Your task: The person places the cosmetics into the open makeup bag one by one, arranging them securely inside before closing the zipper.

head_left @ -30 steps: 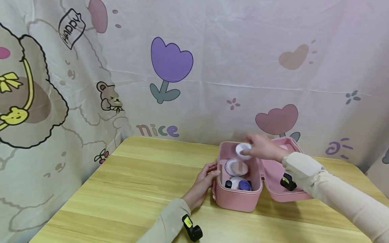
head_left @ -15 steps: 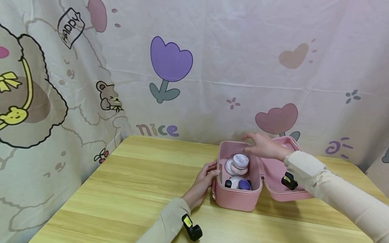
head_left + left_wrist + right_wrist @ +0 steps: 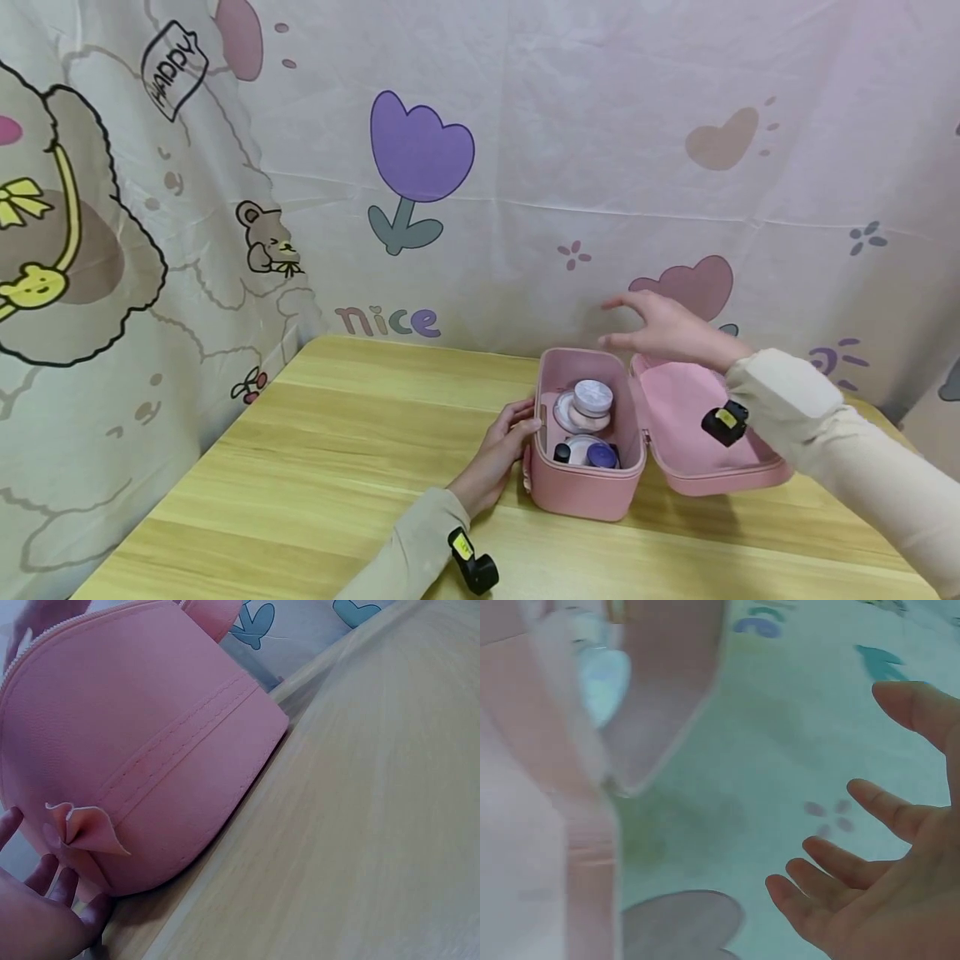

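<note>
A pink cosmetic case (image 3: 585, 496) stands on the table, its lid (image 3: 723, 433) swung out to the right. Inside, a white-lidded jar (image 3: 593, 398) sits on top of a round compact (image 3: 564, 410). Nearer the front of the case lie a jar with a blue lid (image 3: 601, 455), a black cap (image 3: 562, 452) and a white round item partly hidden. My left hand (image 3: 501, 454) rests against the case's left side, fingers touching the wall by a small pink bow (image 3: 90, 829) in the left wrist view. Above the lid, my right hand (image 3: 667, 327) holds nothing, fingers spread.
The wooden table (image 3: 337, 458) extends to the left of the case. A printed cloth (image 3: 525, 167) hangs behind the table's back edge. Small black cameras are strapped to both wrists.
The right hand has set the white-lidded jar down on the compact, let go of it, and risen up and to the right. The left hand stays at the case.
</note>
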Demonstrator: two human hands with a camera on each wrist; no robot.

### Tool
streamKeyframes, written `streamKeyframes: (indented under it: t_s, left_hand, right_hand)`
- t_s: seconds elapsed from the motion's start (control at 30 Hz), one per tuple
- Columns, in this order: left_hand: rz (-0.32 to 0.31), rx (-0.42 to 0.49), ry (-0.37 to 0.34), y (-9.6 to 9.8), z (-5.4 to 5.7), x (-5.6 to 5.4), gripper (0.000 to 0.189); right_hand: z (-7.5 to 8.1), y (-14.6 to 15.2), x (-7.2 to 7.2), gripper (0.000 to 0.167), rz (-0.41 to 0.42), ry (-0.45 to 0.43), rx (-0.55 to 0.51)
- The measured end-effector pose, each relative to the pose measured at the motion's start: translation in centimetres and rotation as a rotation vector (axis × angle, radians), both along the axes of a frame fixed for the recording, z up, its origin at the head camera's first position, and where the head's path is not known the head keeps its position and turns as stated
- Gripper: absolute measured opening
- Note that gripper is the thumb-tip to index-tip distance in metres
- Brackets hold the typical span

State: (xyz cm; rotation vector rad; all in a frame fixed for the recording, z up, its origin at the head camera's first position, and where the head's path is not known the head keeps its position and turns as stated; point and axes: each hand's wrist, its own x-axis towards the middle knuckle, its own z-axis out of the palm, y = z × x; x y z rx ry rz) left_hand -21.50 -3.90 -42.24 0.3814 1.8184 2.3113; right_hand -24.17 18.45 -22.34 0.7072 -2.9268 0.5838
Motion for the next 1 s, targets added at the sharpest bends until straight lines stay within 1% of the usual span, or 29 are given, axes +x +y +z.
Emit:
streamKeyframes:
  t_s: [0.1, 0.2, 0.3, 0.4, 0.6, 0.7, 0.8, 0.93, 1.0]
  left_hand:
    - [0.001, -0.002, -0.002, 0.0, 0.0, 0.0, 0.056]
    - [0.003, -0.004, -0.002, 0.0, 0.0, 0.0, 0.056]
    - [0.006, -0.004, -0.003, 0.0, 0.1, -0.1, 0.056]
    - [0.006, -0.003, -0.004, 0.0, 0.0, -0.1, 0.055]
    - [0.007, -0.007, -0.001, -0.1, -0.1, -0.2, 0.056]
    - [0.008, -0.005, 0.002, -0.1, -0.1, -0.3, 0.056]
    - [-0.002, 0.011, 0.008, -0.2, -0.1, -0.2, 0.056]
    - [-0.010, 0.034, 0.014, -0.1, -0.2, -0.2, 0.057]
    - [-0.010, 0.032, 0.012, 0.0, -0.2, -0.1, 0.057]
  right_hand:
    - [1.5, 0.3, 1.0, 0.058, -0.017, -0.015, -0.037]
    - [2.7, 0.9, 2.1, 0.059, -0.027, -0.019, -0.070]
    - [3.4, 1.9, 3.2, 0.058, -0.016, -0.021, -0.120]
    - [3.7, 3.1, 4.3, 0.058, -0.017, -0.033, -0.166]
    - [3.1, 5.4, 6.1, 0.058, -0.049, -0.028, -0.162]
    - [2.6, 6.2, 7.0, 0.060, -0.073, -0.033, -0.186]
    - [2.0, 7.1, 7.9, 0.060, -0.128, -0.016, -0.261]
    - [0.7, 8.2, 8.8, 0.050, -0.197, 0.098, -0.417]
    - [0.0, 8.8, 9.1, 0.046, -0.200, 0.162, -0.496]
